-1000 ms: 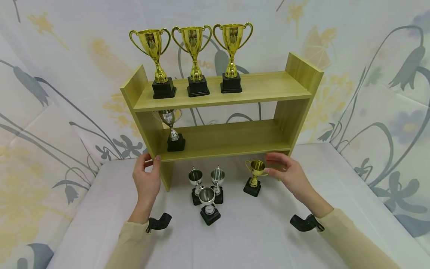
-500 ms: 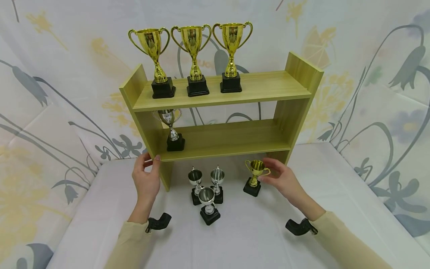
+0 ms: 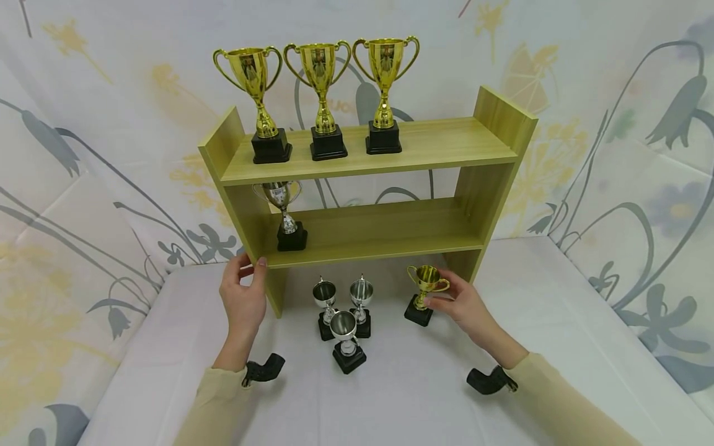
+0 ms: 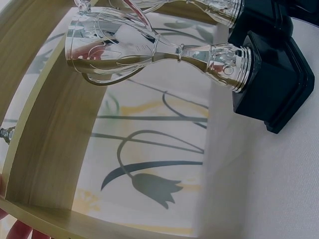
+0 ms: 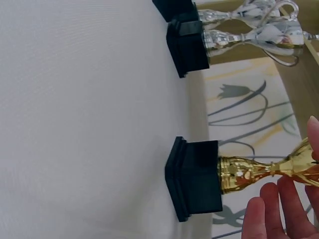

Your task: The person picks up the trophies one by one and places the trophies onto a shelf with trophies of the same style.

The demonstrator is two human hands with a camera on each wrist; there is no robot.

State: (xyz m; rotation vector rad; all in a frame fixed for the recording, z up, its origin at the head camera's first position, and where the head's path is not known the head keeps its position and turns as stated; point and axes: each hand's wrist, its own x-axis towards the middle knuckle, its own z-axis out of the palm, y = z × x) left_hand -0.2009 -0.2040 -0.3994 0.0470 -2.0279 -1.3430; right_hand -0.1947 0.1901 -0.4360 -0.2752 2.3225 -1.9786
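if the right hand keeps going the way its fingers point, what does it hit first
Most likely the small gold trophy cup on a black base. The right hand points left toward it, fingers already beside its handle and stem; whether they touch yet is unclear. Beyond it stand the small silver trophy cups.

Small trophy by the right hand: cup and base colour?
Gold cup on a black base: the small trophy beside the right hand. Head view shows it best.

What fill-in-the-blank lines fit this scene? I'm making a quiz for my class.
The top shelf holds ____ gold trophies.
The right hand touches the small ____ trophy on the table.
The left hand grips the shelf's ____ side panel.
Missing words: three; gold; left
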